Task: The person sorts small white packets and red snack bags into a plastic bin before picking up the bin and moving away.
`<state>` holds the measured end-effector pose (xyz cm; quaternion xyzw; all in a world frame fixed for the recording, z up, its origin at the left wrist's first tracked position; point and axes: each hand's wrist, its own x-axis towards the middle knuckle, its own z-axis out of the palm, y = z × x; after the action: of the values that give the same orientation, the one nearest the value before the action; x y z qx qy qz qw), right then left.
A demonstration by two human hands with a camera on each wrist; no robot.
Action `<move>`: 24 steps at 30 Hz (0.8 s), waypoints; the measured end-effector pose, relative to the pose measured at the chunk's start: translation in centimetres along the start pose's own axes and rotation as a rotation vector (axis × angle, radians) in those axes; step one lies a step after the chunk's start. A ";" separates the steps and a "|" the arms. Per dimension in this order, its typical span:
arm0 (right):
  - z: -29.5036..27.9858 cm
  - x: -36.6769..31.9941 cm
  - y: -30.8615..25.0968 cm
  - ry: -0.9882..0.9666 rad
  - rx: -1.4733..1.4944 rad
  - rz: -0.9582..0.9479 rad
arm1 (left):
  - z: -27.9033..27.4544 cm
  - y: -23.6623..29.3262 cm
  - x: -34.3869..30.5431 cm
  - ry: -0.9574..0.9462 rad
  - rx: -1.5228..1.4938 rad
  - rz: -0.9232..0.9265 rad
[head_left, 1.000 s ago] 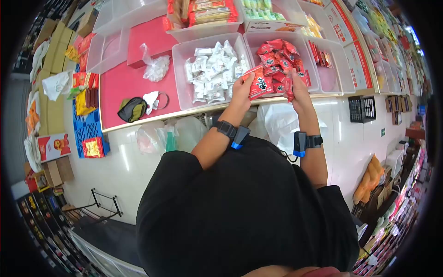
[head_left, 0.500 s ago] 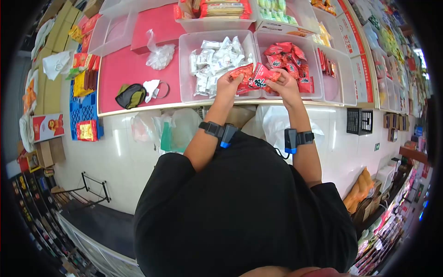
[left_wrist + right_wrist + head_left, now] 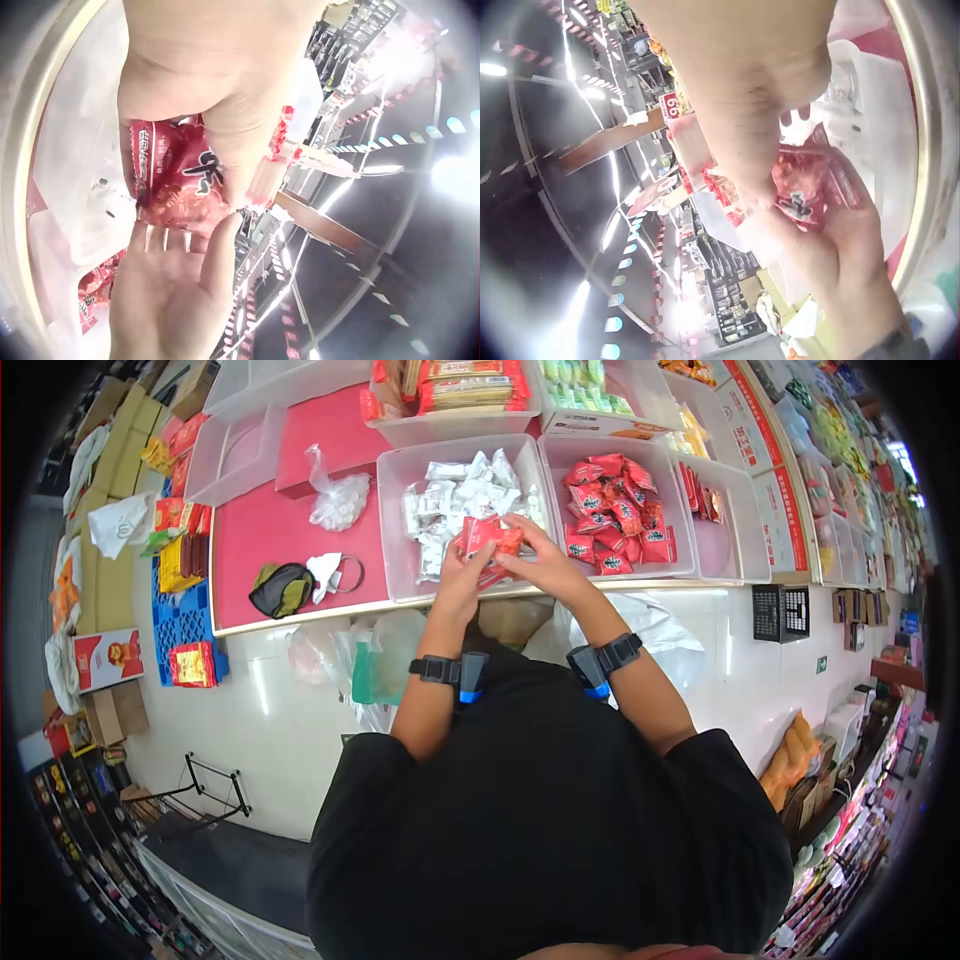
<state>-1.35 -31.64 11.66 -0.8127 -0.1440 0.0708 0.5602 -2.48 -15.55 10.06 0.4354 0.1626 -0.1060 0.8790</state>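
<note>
Both hands hold red snack packets (image 3: 488, 536) over the near part of the bin with white-wrapped packets (image 3: 437, 500). My left hand (image 3: 459, 582) grips them from the left, thumb on top. From the right, my right hand (image 3: 552, 568) pinches the far side with its thumb and fingers. In the left wrist view a packet (image 3: 176, 176) with dark lettering lies between the two hands; the right wrist view also has a red packet (image 3: 801, 180) there. More red packets (image 3: 622, 515) fill the clear plastic bin to the right.
Behind stand bins of red-and-gold packs (image 3: 470, 390) and green packs (image 3: 585, 385). Left on the red tabletop (image 3: 250, 540) lie a knotted plastic bag (image 3: 338, 502) and a dark pouch (image 3: 281, 590). Plastic bags (image 3: 390, 650) hang below the table's front edge.
Both hands have moved left, from beside the red-packet bin to over the white packets. They have come closer together, bringing the red packets they hold into one bunch.
</note>
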 end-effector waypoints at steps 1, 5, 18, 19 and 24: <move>-0.4 -0.1 0.7 0.006 -0.001 0.004 | -0.3 0.2 -0.1 -0.005 0.002 -0.005; -6.2 0.4 7.0 0.340 -0.245 0.041 | -1.9 2.0 0.5 0.098 0.058 -0.020; -12.7 1.7 15.4 0.084 -0.864 0.452 | -8.8 4.1 0.7 0.019 -0.327 0.018; -12.5 2.1 15.3 0.124 -0.875 0.429 | -8.6 4.1 0.7 0.025 -0.252 0.027; -12.0 5.3 9.7 -0.100 -0.934 0.818 | -7.3 4.1 1.3 0.152 -0.072 -0.003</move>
<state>8.48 -43.94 7.20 -0.9570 0.1369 0.2471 0.0659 -1.36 -7.33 8.49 0.4101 0.2331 -0.0680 0.8791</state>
